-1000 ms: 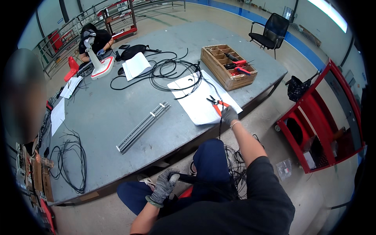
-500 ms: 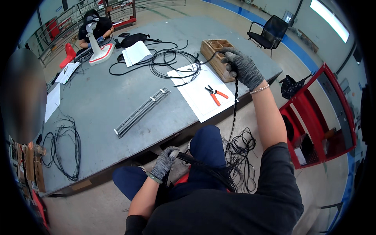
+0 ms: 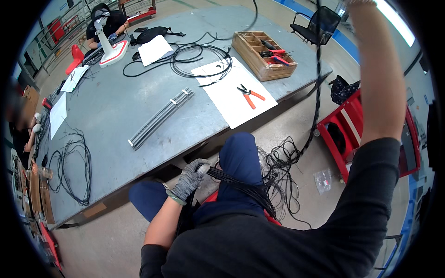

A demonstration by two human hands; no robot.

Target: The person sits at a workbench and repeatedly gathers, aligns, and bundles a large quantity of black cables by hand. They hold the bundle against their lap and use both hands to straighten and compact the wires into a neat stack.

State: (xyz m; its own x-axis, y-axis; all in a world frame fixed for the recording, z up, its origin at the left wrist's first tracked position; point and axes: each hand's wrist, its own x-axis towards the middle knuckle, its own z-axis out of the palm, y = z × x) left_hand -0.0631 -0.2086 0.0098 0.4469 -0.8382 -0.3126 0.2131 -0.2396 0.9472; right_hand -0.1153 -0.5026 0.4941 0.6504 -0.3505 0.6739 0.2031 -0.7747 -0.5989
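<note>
My left hand (image 3: pixel 189 178), in a grey knit glove, is closed around one end of a bundle of thin black wires (image 3: pixel 238 184) above my lap. The bundle runs right across my thigh to a loose tangle of black wires (image 3: pixel 282 160) beside my right knee. From that tangle a twisted black cable (image 3: pixel 318 69) rises to the top edge. My right forearm (image 3: pixel 382 78) is stretched up along that side, and the hand itself is beyond the picture. Wire strippers with orange-red handles (image 3: pixel 251 97) lie open on a white sheet (image 3: pixel 234 113) on the table.
On the grey table (image 3: pixel 111 111) lie a metal rod frame (image 3: pixel 160 118), a large black cable coil (image 3: pixel 176 65) and a wire coil (image 3: pixel 83 185). A wooden compartment box (image 3: pixel 273 73) holds tools. A red cart (image 3: pixel 336 143) stands right. Other people (image 3: pixel 109 28) work at left.
My right hand has swung up and out of the top of the picture, and the twisted cable is drawn up higher. My left hand keeps its hold on the wires. The view has shifted slightly.
</note>
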